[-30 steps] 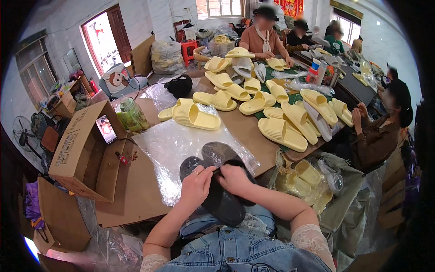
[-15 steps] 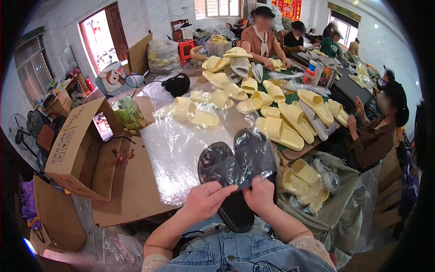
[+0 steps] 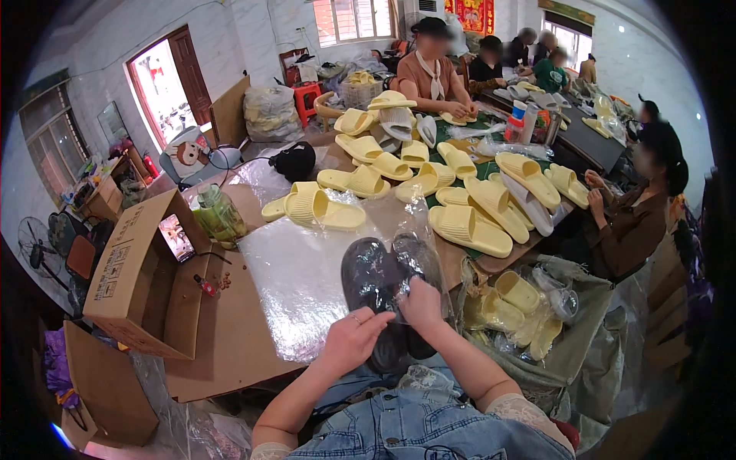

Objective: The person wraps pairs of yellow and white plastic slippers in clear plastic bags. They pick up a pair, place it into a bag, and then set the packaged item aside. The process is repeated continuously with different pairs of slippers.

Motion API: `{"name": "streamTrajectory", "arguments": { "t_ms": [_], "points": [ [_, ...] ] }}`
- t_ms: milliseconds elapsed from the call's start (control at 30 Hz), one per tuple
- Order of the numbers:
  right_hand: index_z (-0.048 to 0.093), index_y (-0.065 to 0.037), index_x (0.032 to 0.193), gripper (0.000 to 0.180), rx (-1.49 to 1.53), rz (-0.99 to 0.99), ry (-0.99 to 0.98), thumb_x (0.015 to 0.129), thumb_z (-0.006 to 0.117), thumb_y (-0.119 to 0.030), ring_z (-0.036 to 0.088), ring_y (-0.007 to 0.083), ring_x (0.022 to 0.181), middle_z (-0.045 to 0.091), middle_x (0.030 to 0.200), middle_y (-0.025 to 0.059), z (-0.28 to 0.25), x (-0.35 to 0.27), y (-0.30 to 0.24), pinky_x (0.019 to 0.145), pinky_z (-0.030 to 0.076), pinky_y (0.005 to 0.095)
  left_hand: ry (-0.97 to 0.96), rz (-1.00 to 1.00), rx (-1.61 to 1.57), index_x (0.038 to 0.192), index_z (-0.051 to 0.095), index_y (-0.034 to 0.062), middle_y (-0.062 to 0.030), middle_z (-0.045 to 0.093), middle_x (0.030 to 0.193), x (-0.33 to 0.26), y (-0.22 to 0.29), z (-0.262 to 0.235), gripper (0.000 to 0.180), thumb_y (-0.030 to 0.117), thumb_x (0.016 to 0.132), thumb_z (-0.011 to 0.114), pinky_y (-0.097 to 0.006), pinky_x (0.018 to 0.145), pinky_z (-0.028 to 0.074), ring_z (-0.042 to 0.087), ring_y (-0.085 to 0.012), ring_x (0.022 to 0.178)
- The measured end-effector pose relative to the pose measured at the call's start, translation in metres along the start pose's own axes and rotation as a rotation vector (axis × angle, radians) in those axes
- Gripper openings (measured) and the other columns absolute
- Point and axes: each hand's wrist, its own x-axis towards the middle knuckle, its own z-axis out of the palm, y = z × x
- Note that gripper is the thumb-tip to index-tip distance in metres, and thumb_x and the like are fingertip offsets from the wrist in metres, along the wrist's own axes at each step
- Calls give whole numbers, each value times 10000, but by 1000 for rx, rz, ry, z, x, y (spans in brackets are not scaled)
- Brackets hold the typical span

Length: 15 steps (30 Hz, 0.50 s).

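While I watch from above, my right hand (image 3: pixel 423 305) has its fingers closed on the dark slippers (image 3: pixel 391 280) inside a clear plastic bag (image 3: pixel 307 276); my left hand (image 3: pixel 351 341) curls against them at seven o'clock, over the surface (image 3: pixel 222 345).

Bright daylight from doorway (image 3: pixel 165 77) and windows (image 3: pixel 354 19); glare on plastic sheet (image 3: pixel 295 284); fisheye bending, dark rim.
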Motion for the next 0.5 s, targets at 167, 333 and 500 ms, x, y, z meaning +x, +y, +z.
{"name": "streamTrajectory", "arguments": {
  "t_ms": [167,333,500],
  "points": [
    [563,-11,872,305,-72,10,-69,905,648,-301,678,405,772,659,826,206,13,6,-23,672,530,505,-69,34,-170,1157,697,132,-87,563,800,5,12,5,283,63,883,668,-390,622,505,617,-287,730],
    [573,-12,895,321,-133,83,-64,911,652,-323,691,392,813,679,872,207,23,46,-40,707,546,491,-199,125,-298,1189,688,128,-90,580,808,-5,29,-2,293,68,903,663,-393,633,509,626,-290,740],
    [608,-18,968,337,-73,-15,-72,875,682,-333,697,365,842,693,901,188,53,70,-56,728,552,481,-178,116,-200,1149,708,121,-85,581,788,3,31,-24,276,99,875,698,-371,603,500,622,-283,704]
  ]
}}
